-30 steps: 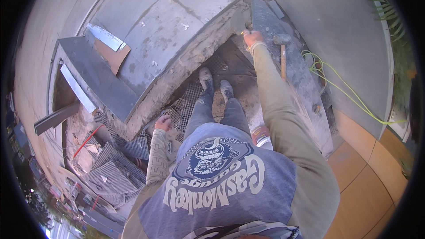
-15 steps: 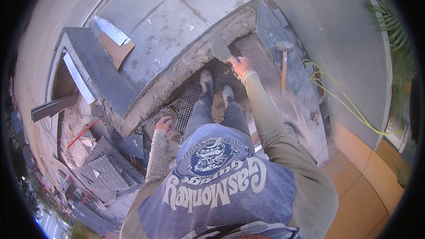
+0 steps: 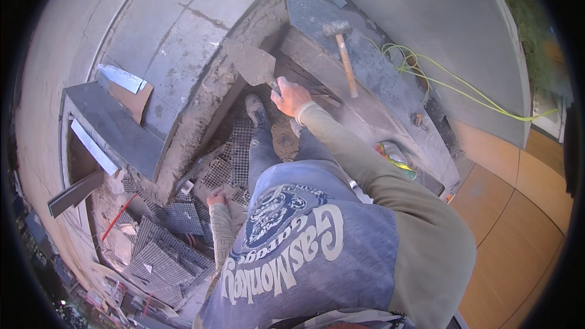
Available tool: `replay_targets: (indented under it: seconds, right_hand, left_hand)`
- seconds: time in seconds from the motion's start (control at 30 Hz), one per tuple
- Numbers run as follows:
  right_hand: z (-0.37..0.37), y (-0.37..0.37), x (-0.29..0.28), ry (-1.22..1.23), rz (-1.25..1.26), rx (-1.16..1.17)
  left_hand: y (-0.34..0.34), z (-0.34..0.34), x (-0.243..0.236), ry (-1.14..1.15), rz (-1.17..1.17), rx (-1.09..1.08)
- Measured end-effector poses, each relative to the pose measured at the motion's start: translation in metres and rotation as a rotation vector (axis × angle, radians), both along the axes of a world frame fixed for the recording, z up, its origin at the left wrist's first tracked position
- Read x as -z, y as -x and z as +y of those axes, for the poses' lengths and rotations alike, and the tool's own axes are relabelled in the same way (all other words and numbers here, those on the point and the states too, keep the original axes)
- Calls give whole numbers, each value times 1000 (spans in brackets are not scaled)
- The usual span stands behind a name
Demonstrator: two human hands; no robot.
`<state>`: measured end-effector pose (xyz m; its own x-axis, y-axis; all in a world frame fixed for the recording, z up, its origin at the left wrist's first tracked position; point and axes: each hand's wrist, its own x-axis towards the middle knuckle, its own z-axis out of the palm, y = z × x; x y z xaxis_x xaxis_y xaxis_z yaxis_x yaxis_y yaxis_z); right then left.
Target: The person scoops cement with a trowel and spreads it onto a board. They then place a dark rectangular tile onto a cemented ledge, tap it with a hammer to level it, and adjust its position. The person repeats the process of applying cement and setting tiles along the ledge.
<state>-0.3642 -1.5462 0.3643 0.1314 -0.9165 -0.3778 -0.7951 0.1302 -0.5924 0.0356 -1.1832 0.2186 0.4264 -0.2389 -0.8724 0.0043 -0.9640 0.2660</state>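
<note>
My right hand [image 3: 290, 95] is closed around the handle of a pointed trowel [image 3: 251, 63]. The trowel's broad blade, smeared with grey, lies over the rough mortar edge [image 3: 207, 91] of a raised slab, near its inner corner; whether it touches cannot be told. Lower down on the left, my left hand [image 3: 217, 196] hangs beside my leg with its fingers loosely apart, apparently holding nothing. Near it, mosaic tile sheets [image 3: 241, 152] lie by my boots in the trench-like recess.
A mallet [image 3: 346, 64] with a wooden handle rests on the ledge at right, near a yellow-green cord [image 3: 475, 94]. More mosaic sheets [image 3: 159, 262] are piled at lower left. A dark slab [image 3: 116, 122] bears a cardboard piece [image 3: 135, 100]. Orange-brown panels [image 3: 493, 231] stand at right.
My view has swung to the right, so the surroundings sit further left. The trowel blade has turned and now shows its broad face over the mortar edge; my right hand still grips it.
</note>
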Motion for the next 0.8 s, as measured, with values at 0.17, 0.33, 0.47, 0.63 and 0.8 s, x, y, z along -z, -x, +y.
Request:
replay_targets:
  seconds: [0.17,0.33,0.47,0.63,0.8]
  right_hand:
    - [61,68,68,-178,9,6]
    - [116,135,109,-389,108,106]
    - [173,195,199,-589,273,201]
    - [199,224,365,-756,462,320]
    - [190,257,591,-824,521,139]
  left_hand:
    - [84,50,-18,-42,86,-42]
    - [161,107,-21,-96,223,-53]
    - [185,130,-37,-106,240,16]
    - [197,170,-24,-252,194,-269]
    - [184,211,43,-315,178,-309]
